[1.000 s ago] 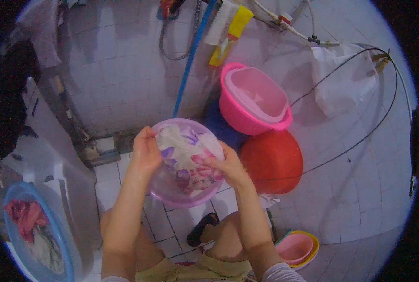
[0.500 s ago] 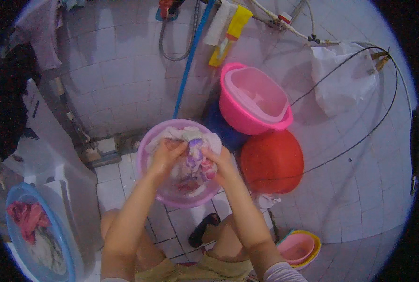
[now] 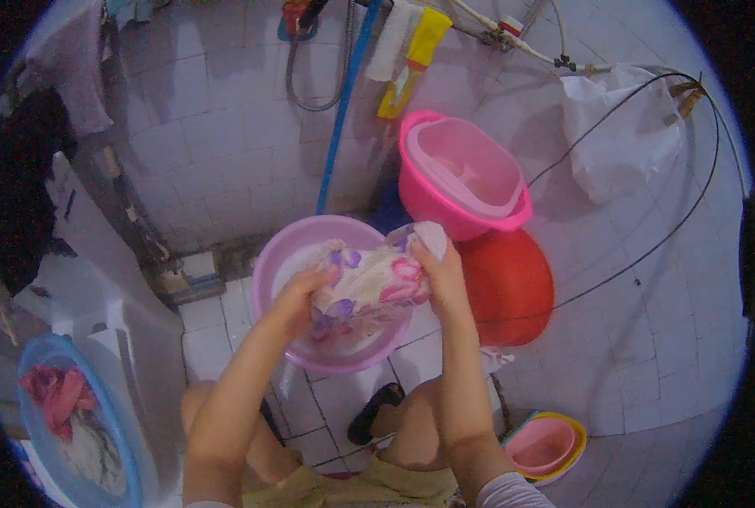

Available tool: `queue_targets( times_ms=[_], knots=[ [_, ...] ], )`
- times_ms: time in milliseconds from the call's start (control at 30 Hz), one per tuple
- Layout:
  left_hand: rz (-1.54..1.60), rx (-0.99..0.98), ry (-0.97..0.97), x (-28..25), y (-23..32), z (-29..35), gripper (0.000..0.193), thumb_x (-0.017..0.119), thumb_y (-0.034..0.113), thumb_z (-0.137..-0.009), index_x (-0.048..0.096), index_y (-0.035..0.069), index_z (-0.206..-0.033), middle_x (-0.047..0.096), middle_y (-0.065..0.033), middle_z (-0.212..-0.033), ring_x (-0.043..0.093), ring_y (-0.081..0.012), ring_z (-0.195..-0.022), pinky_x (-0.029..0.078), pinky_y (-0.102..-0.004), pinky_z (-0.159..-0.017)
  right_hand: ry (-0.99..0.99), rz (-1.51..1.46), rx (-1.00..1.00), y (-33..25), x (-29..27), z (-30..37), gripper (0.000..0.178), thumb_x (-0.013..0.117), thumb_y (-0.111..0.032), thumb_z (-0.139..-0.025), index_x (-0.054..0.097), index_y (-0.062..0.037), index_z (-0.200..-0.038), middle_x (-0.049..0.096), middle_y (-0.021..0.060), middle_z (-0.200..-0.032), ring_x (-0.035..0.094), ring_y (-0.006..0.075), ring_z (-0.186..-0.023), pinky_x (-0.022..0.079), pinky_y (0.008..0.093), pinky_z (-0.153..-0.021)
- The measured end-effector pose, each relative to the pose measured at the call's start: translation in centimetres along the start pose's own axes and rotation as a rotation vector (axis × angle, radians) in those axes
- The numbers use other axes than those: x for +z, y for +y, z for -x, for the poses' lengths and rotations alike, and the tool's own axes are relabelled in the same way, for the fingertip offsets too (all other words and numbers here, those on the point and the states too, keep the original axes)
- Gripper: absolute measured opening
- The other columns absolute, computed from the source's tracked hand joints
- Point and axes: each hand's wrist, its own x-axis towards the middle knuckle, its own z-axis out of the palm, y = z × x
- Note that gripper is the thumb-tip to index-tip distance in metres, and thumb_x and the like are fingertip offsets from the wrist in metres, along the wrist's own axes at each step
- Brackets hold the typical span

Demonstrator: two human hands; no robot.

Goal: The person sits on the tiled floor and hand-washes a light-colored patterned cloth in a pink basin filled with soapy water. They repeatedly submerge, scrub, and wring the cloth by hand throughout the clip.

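Observation:
Between my hands stretches a pale cloth (image 3: 365, 284) with purple and pink flower prints, perhaps a towel or a garment. My left hand (image 3: 304, 298) is closed round its left end. At its right end, my right hand (image 3: 437, 269) grips a bunched part, thumb on top. Both hands are over a light purple basin (image 3: 269, 254) on the floor. Whitish, sudsy-looking water and some wet fabric show inside the basin, partly hidden by the cloth and my left hand.
Right of the basin stand a red tub (image 3: 513, 292) and a bright pink tub (image 3: 424, 190) holding a paler basin. A blue basin (image 3: 32, 360) of clothes is at the lower left, by a white appliance (image 3: 111, 271). Small nested bowls (image 3: 540, 447) sit lower right. A blue pole (image 3: 341, 127) leans against the wall.
The cloth was bunched up low in the basin; now it is lifted and spread out. My right hand has moved right, farther from my left.

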Motion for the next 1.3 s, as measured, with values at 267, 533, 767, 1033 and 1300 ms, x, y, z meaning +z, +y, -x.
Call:
queue_targets(
  times_ms=[267,533,767,1033,1300],
  knots=[
    [0.107,0.181,0.041,0.7,2.0,1.2,0.049,0.056,0.014,-0.083,0.043,-0.001,-0.128,0.049,-0.0124,-0.125,0.047,-0.022,-0.116,0.033,-0.0347,-0.101,-0.052,-0.278,0.159,-1.4,-0.5,0.7,0.031,0.061,-0.017,-0.083,0.052,-0.0029,-0.11,0.058,0.0043,-0.1,0.056,0.015,-0.091,0.046,0.0304,-0.079],
    [0.125,0.343,0.008,-1.7,3.1,0.8,0.051,0.054,0.008,-0.081,0.041,-0.001,-0.129,0.049,-0.0127,-0.125,0.047,-0.0231,-0.115,0.033,-0.0345,-0.101,-0.044,-0.421,0.201,-0.7,-1.9,-0.2,0.034,0.064,-0.015,-0.08,0.052,-0.0028,-0.11,0.059,0.0069,-0.098,0.059,0.0177,-0.086,0.049,0.0318,-0.075],
    [0.283,0.338,0.007,-3.4,3.3,1.0,0.055,0.047,0.022,-0.08,0.039,-0.004,-0.128,0.05,-0.0181,-0.123,0.05,-0.0287,-0.112,0.036,-0.0398,-0.098,-0.039,-0.475,0.205,-0.9,-2.7,-0.3,0.03,0.061,-0.012,-0.082,0.053,-0.0022,-0.109,0.06,0.0064,-0.099,0.06,0.0176,-0.089,0.049,0.0332,-0.078],
    [0.538,0.133,0.109,-7.6,0.4,-1.1,0.049,0.043,0.021,-0.082,0.042,-0.004,-0.123,0.049,-0.0166,-0.124,0.048,-0.0285,-0.112,0.033,-0.0419,-0.1,-0.056,-0.592,0.212,-0.4,-2.7,-0.4,0.034,0.059,-0.008,-0.081,0.051,0.0013,-0.112,0.06,0.0116,-0.103,0.06,0.0223,-0.093,0.049,0.035,-0.081],
    [0.377,-0.326,-0.013,-1.4,-2.1,-0.2,0.066,0.047,0.048,-0.086,0.037,-0.002,-0.128,0.047,-0.017,-0.127,0.047,-0.0306,-0.116,0.035,-0.0458,-0.099,-0.292,-0.761,0.222,0.3,-1.1,0.2,0.039,0.051,-0.008,-0.085,0.045,0.0059,-0.121,0.054,0.0159,-0.118,0.052,0.0262,-0.109,0.04,0.0381,-0.095]
  ],
)
